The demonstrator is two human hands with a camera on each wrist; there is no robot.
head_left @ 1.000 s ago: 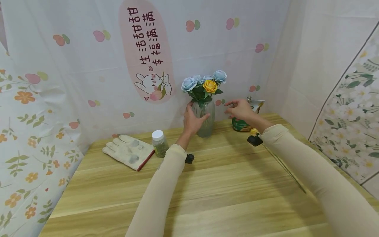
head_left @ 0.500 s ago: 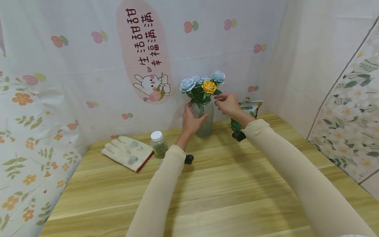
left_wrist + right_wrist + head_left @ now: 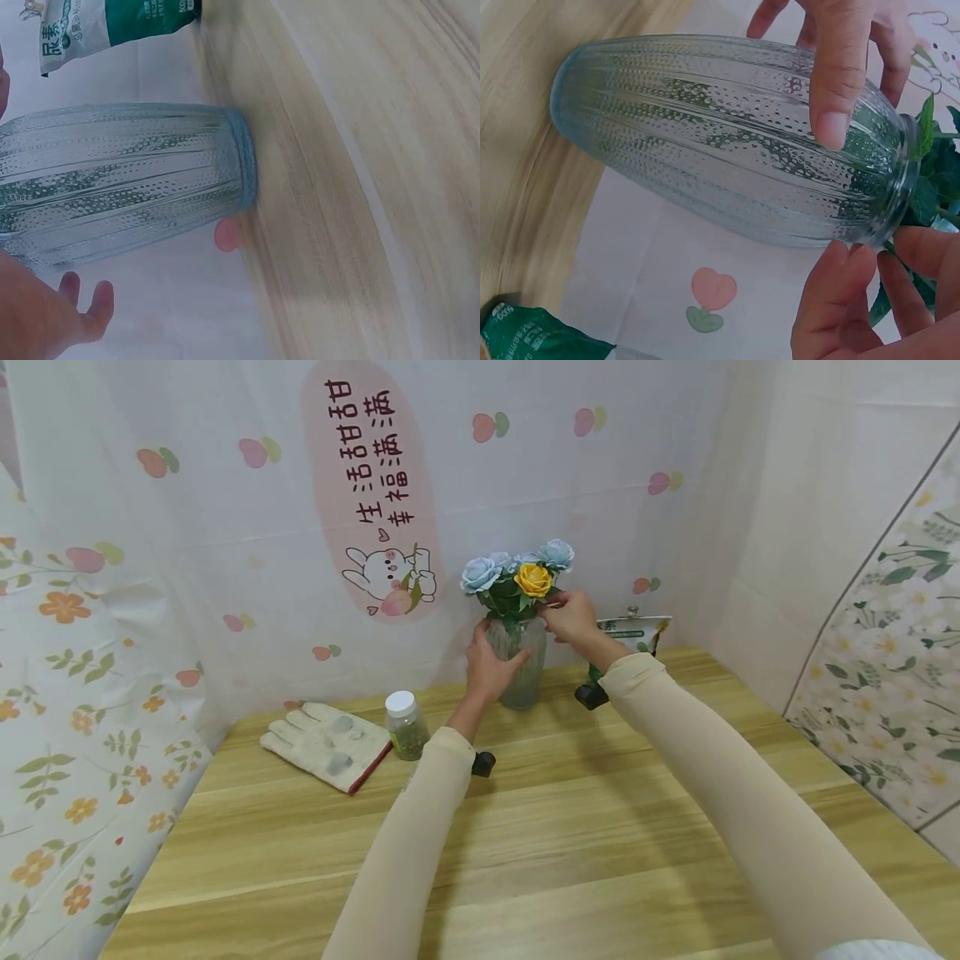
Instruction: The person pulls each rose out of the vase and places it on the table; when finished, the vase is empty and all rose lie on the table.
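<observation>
A ribbed clear glass vase [image 3: 528, 664] stands upright on the wooden table, holding several pale blue roses [image 3: 480, 575] and a yellow rose [image 3: 533, 580]. The left hand [image 3: 489, 668] grips the vase's left side, thumb across its front. At the mouth of the vase, the right hand [image 3: 572, 617] has its fingers curled around a green flower stem [image 3: 889, 246] below the leaves [image 3: 924, 199]. In the right wrist view, two of its fingertips lie against the rim [image 3: 906, 180]. Leaves and fingers partly hide what it pinches.
Left of the vase stand a white-capped jar [image 3: 406, 725] and a cream work glove [image 3: 327, 745] with a red cuff. A clipped green-and-white bag [image 3: 633, 631] sits behind the right forearm. A printed cloth [image 3: 600, 518] hangs along the table's back edge.
The right hand has moved left from near the bag to the vase's mouth and taken hold among the stems. The left hand keeps its grip. The right forearm now covers the loose yellow flower.
</observation>
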